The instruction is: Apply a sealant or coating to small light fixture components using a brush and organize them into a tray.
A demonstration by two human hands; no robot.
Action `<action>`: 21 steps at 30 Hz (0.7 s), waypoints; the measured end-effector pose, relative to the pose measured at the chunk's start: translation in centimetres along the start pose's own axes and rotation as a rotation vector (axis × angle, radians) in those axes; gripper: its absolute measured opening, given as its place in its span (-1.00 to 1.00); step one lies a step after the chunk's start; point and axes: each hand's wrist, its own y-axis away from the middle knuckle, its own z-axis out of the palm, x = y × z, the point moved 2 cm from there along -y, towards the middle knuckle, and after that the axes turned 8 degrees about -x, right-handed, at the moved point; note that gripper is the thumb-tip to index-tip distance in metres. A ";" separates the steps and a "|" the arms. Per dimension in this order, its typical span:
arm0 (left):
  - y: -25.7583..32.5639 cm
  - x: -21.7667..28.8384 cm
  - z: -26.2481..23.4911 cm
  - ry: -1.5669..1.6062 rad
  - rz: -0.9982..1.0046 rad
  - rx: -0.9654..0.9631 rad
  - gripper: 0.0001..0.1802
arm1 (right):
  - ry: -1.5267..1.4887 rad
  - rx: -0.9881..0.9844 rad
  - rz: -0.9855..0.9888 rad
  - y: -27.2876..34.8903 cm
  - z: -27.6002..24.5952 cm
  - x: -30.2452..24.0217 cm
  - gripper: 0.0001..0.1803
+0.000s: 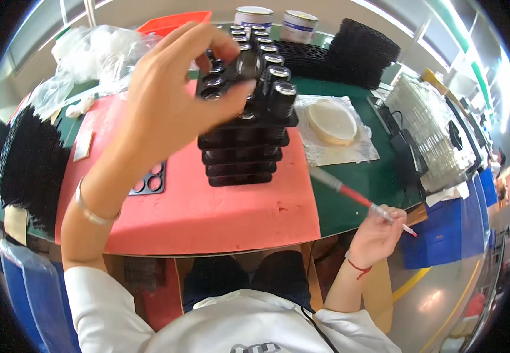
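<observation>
A stack of black trays (240, 154) stands on the pink mat, its top tray filled with rows of black cylinders with shiny silver tops (282, 97). Over this tray is my left hand (175, 88), thumb and fingers curved around a dark, rounded cylinder (248, 66); motion blurs the grip a little. Low at the right, beyond the mat's edge, my right hand (378, 232) is closed around a slim brush (352, 193) with a red handle. Its pale, blurred tip points up and left, toward a round dish of whitish material (331, 122) on a stained sheet.
The pink mat (231, 226) covers much of the green table (340, 209). A black plate with round holes (151, 181) lies left of the stack. Clear plastic bags (99, 56), two cans (299, 26), a red bin (172, 22) and black honeycomb trays (364, 53) stand farther back.
</observation>
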 end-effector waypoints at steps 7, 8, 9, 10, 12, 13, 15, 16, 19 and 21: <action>8.4 5.5 0.9 0.469 0.313 -0.416 -0.67 | 0.938 -0.204 -0.194 -3.9 0.6 -0.1 -0.80; 9.6 5.2 1.8 0.518 0.274 -0.490 -0.66 | 0.972 -0.252 -0.180 -4.2 1.3 0.3 -0.81; 10.4 4.7 2.9 0.545 0.184 -0.444 -0.69 | 1.004 -0.285 -0.192 -4.2 1.6 0.8 -0.80; 10.4 4.2 3.8 0.585 0.083 -0.466 -0.69 | 1.043 -0.320 -0.206 -4.3 1.6 1.0 -0.80; 10.7 3.5 4.4 0.679 -0.268 -0.591 -0.69 | 1.129 -0.338 -0.260 -4.0 1.6 1.0 -0.79; 10.6 3.2 4.6 0.693 -0.318 -0.582 -0.70 | 1.161 -0.347 -0.276 -4.0 1.8 1.3 -0.79; 10.3 2.9 4.7 0.726 -0.415 -0.619 -0.71 | 1.156 -0.371 -0.243 -3.9 1.9 1.5 -0.80; 10.4 2.9 4.5 0.725 -0.421 -0.611 -0.71 | 1.099 -0.362 -0.198 -3.8 2.1 1.3 -0.80; 10.8 2.8 4.5 0.756 -0.424 -0.578 -0.72 | 1.008 -0.299 -0.138 -3.9 1.8 0.8 -0.76; 11.5 2.6 4.9 0.970 -0.646 -0.601 -0.72 | 0.768 -0.196 -0.213 -4.0 1.2 0.5 -0.74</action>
